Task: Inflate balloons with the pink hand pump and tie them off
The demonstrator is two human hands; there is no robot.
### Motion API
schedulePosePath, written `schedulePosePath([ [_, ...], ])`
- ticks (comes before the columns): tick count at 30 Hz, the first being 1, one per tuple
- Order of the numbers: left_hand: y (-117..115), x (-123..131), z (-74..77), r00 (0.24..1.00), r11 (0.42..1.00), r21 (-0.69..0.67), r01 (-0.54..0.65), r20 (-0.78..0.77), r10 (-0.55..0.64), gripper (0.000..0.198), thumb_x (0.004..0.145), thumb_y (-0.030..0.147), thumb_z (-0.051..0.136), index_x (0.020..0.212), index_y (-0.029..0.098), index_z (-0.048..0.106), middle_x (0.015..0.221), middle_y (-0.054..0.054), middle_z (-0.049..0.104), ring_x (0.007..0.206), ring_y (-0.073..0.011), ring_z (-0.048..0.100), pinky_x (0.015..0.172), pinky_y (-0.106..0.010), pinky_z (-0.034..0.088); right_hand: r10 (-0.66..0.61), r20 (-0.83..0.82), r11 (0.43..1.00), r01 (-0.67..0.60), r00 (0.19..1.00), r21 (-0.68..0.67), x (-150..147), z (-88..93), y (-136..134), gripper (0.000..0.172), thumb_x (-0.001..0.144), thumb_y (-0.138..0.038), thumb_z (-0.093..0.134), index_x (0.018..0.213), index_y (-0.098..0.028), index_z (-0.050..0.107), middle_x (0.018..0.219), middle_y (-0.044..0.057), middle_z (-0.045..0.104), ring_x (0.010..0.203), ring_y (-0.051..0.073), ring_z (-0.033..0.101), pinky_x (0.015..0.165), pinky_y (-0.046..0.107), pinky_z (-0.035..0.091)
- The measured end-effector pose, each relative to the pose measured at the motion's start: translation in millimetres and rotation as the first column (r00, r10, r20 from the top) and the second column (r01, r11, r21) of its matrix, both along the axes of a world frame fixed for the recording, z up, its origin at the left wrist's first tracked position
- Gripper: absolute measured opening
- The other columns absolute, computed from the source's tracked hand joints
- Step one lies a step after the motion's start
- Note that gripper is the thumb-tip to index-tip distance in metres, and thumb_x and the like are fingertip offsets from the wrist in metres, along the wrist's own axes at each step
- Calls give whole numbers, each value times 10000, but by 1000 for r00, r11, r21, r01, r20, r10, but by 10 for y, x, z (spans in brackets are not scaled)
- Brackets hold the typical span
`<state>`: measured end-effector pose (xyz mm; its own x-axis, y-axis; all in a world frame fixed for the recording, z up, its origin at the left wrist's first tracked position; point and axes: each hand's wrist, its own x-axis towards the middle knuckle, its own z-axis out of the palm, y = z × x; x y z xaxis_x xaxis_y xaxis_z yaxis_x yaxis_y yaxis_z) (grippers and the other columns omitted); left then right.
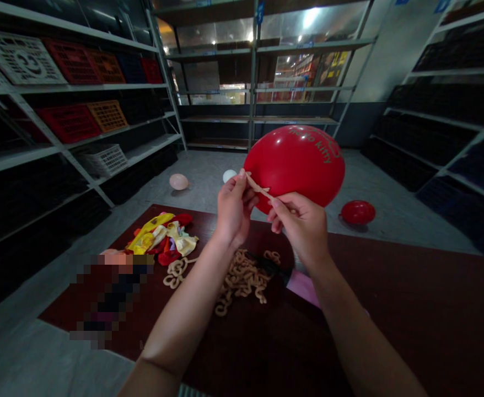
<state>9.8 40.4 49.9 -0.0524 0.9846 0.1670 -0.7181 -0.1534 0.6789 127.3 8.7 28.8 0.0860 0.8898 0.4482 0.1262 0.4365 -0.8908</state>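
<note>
Red balloon [295, 165], left hand [234, 207], right hand [300, 229]

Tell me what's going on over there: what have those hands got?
Left hand and right hand pinching tan strip at red balloon. Tan loops and limp balloons on table below, not in the way.

Red crates [69, 122] sit on metal shelving [101, 86]; a pale balloon [178, 181] and red balloon [358, 212] lie on the floor [407, 226].
</note>
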Motion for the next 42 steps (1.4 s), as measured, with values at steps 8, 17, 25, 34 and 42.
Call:
schedulePosePath([
  [8,26,31,-34,999,1000,17,26,30,-26,185,908,272,619,768,158,578,641,36,509,523,-43,485,487,-140,393,-68,-9,997,68,998,29,-13,0,-1,210,873,-370,606,791,-180,643,604,-26,629,437,68,543,417,204,433],
  [17,50,174,-178,994,995,87,40,-104,-31,192,916,327,603,844,183,707,650,14,552,534,-57,489,510,-169,393,-105,21,992,104,994,69,27,-12,5,204,872,-379,609,849,-182,658,629,-26,629,448,76,546,435,219,456],
  [25,107,-27,-62,985,999,-37,15,175,-8,258,955,227,527,761,155,681,662,0,608,527,-45,520,539,-156,427,-45,115,999,45,992,4,-68,-66,1,196,872,-360,590,795,-190,652,594,-16,632,502,91,573,505,230,483],
  [34,41,24,-52,980,998,-42,-35,196,43,218,946,243,548,789,150,667,687,0,604,556,-52,534,555,-170,421,-64,143,998,61,988,24,-14,-106,22,211,872,-397,597,830,-200,660,628,-10,643,537,112,589,542,254,495],
  [42,-312,162,-63,877,856,436,-279,-247,412,219,953,367,534,870,232,685,844,-31,623,679,-125,518,640,-252,435,-248,281,969,242,927,58,350,-169,-200,299,884,-448,554,1094,-257,649,1033,57,704,790,187,664,669,325,531],
])
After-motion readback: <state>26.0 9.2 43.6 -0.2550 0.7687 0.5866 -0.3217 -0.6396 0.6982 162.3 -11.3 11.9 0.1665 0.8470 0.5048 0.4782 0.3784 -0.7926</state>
